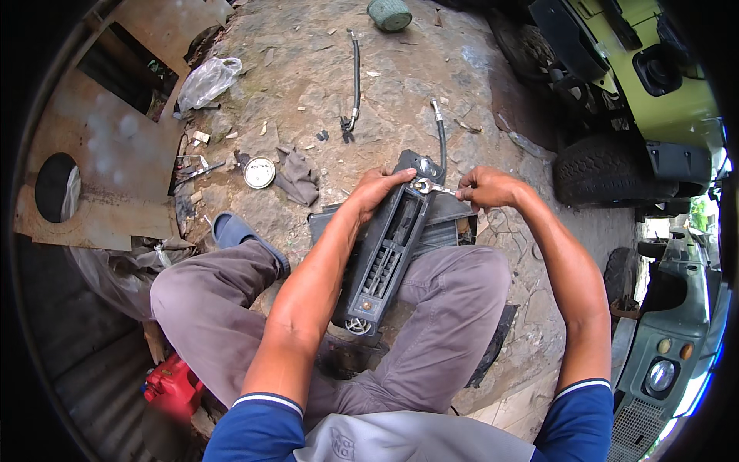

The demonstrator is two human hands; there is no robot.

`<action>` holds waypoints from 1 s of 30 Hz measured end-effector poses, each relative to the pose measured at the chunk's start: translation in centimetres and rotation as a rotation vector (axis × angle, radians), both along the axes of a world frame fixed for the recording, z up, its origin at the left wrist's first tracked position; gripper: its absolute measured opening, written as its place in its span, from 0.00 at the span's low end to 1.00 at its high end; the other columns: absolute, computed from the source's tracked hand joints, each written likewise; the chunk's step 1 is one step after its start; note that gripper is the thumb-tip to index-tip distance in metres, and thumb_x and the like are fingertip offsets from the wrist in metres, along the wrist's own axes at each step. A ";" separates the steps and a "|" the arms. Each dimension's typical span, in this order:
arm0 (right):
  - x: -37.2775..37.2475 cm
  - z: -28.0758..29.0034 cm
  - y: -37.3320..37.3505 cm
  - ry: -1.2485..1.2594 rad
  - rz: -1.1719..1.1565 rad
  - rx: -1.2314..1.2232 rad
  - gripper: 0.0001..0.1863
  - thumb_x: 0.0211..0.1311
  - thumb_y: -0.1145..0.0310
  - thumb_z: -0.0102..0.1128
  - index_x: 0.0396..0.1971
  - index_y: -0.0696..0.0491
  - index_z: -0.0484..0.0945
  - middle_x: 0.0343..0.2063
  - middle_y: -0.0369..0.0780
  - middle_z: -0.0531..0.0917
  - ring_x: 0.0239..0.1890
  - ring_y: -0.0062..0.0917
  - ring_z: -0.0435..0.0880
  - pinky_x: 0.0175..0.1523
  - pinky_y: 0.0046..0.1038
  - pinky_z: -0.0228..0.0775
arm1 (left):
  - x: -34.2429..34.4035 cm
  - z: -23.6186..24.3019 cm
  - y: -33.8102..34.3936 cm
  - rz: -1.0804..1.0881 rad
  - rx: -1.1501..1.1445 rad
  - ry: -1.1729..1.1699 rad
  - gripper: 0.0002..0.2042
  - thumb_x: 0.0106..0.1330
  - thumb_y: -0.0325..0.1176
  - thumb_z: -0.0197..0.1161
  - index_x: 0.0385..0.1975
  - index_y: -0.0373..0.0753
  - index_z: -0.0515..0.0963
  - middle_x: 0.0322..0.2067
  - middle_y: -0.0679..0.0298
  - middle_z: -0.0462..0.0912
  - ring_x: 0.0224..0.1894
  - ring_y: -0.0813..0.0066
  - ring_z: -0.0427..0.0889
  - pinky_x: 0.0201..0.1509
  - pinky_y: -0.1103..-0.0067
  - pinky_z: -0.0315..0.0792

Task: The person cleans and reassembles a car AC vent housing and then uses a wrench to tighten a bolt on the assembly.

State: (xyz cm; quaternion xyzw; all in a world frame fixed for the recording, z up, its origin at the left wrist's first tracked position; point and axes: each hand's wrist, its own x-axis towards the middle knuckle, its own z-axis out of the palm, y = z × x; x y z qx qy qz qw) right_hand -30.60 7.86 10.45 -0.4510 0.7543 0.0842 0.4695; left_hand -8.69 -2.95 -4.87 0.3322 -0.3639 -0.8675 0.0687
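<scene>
A long black vehicle air-vent unit (356,286) with a slatted grille rests tilted between my knees. Around its far end my left hand (376,191) is closed, thumb on the top edge near a metal fitting. My right hand (486,187) pinches the shaft of a silver wrench (441,189), whose head sits at that fitting. A short black hose (442,138) with a metal end runs away from the unit's far end. Part of the unit is hidden behind my left forearm.
Another black hose (356,73) lies on the stone ground ahead. To the left are a round tin (259,172), a grey rag (296,179), loose tools and a plastic bag (209,82). A tyre (604,171) and vehicles stand right; a red container (172,383) sits lower left.
</scene>
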 end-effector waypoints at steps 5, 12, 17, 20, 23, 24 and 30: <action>-0.7 2.1 -3.8 0.262 0.392 -0.102 0.14 0.63 0.57 0.67 0.37 0.53 0.88 0.34 0.50 0.88 0.40 0.46 0.87 0.45 0.43 0.77 | -0.3 0.6 0.3 -0.039 -0.056 -0.021 0.33 0.58 0.52 0.78 0.45 0.24 0.76 0.34 0.51 0.86 0.29 0.68 0.88 0.31 0.74 0.83; 3.7 4.6 -6.5 0.521 0.626 -0.239 0.10 0.58 0.71 0.57 0.33 0.57 0.87 0.35 0.54 0.87 0.43 0.49 0.87 0.48 0.47 0.77 | 0.0 1.0 0.3 -0.068 -0.044 -0.012 0.31 0.59 0.53 0.76 0.44 0.26 0.78 0.33 0.55 0.86 0.29 0.71 0.87 0.33 0.76 0.82; 3.6 5.9 -3.5 0.453 0.479 -0.519 0.11 0.65 0.68 0.59 0.30 0.60 0.84 0.26 0.51 0.87 0.30 0.44 0.87 0.38 0.43 0.77 | 0.4 -0.5 -0.4 -0.012 0.014 0.010 0.34 0.59 0.53 0.76 0.46 0.22 0.77 0.35 0.51 0.86 0.32 0.67 0.89 0.36 0.72 0.83; 2.5 5.0 0.0 -0.097 -0.270 -0.155 0.13 0.71 0.63 0.61 0.31 0.57 0.81 0.21 0.40 0.84 0.22 0.26 0.82 0.27 0.30 0.72 | 0.4 -0.4 -0.3 0.016 0.079 0.025 0.34 0.60 0.53 0.76 0.47 0.21 0.77 0.38 0.50 0.87 0.35 0.66 0.89 0.40 0.70 0.84; 3.1 2.7 3.0 -0.357 -0.595 -0.085 0.12 0.74 0.62 0.59 0.37 0.57 0.78 0.20 0.37 0.83 0.18 0.18 0.79 0.21 0.21 0.67 | 0.5 -0.1 0.1 0.087 0.129 0.010 0.34 0.60 0.52 0.76 0.48 0.21 0.78 0.39 0.49 0.88 0.34 0.64 0.89 0.39 0.70 0.84; 3.5 2.1 3.5 -0.421 -0.649 -0.061 0.11 0.74 0.63 0.59 0.38 0.57 0.78 0.21 0.37 0.83 0.18 0.18 0.79 0.22 0.21 0.67 | 0.7 -0.1 0.2 0.084 0.133 0.011 0.34 0.60 0.52 0.76 0.48 0.21 0.78 0.39 0.49 0.88 0.33 0.64 0.89 0.38 0.70 0.84; 4.3 -0.7 4.3 -0.634 -0.621 -0.134 0.12 0.75 0.64 0.58 0.45 0.58 0.76 0.27 0.40 0.86 0.26 0.20 0.85 0.31 0.22 0.73 | 1.0 0.2 -0.1 0.080 0.160 0.024 0.31 0.61 0.50 0.75 0.46 0.23 0.80 0.36 0.50 0.88 0.32 0.64 0.90 0.36 0.70 0.85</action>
